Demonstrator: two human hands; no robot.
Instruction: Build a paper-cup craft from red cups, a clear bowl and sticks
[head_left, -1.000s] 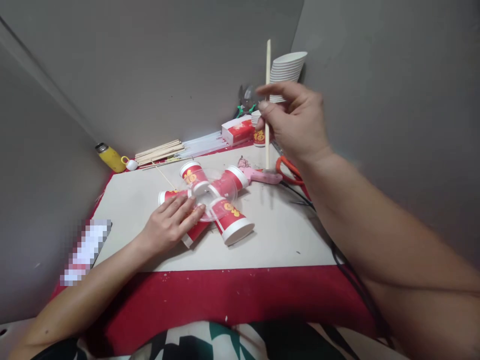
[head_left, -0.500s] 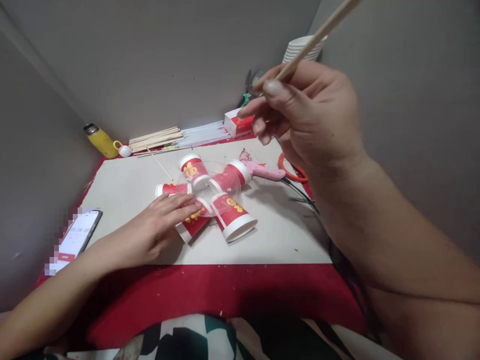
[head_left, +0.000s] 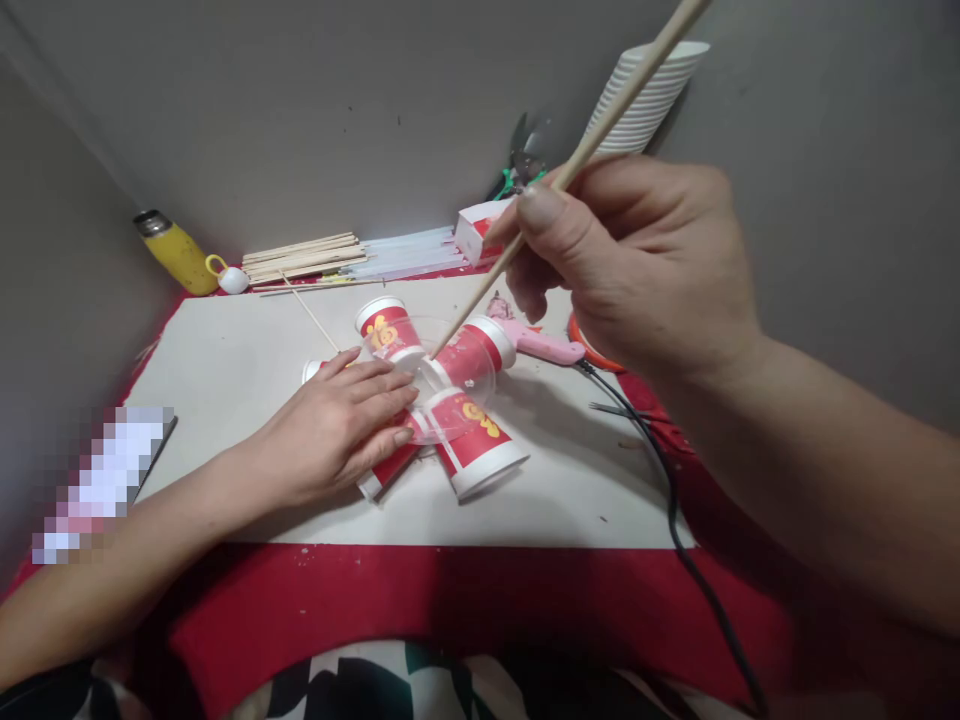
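Several red and white paper cups (head_left: 481, 432) lie on their sides in a ring on the pale board, bottoms toward the centre. A clear round plastic disc (head_left: 480, 375) rests over their inner ends. My left hand (head_left: 341, 415) lies flat on the disc and the near-left cups, fingers stretched out and partly hiding them. My right hand (head_left: 637, 250) pinches a wooden chopstick (head_left: 581, 155) between thumb and fingers. The stick slants down to the left, its thin tip near the middle of the disc; I cannot tell whether it touches.
A pink glue gun (head_left: 544, 345) with a black cord lies right of the cups. Behind are chopsticks (head_left: 300, 258), translucent glue sticks (head_left: 405, 252), a red-white box (head_left: 472, 232), green-handled pliers (head_left: 517, 180) and stacked white cups (head_left: 645, 100). A yellow bottle (head_left: 176, 252) stands far left, a phone (head_left: 112, 470) nearer.
My right hand has brought the chopstick's tip down to the disc's centre. My left hand has slid further over the near-left cups. The view has shifted slightly.
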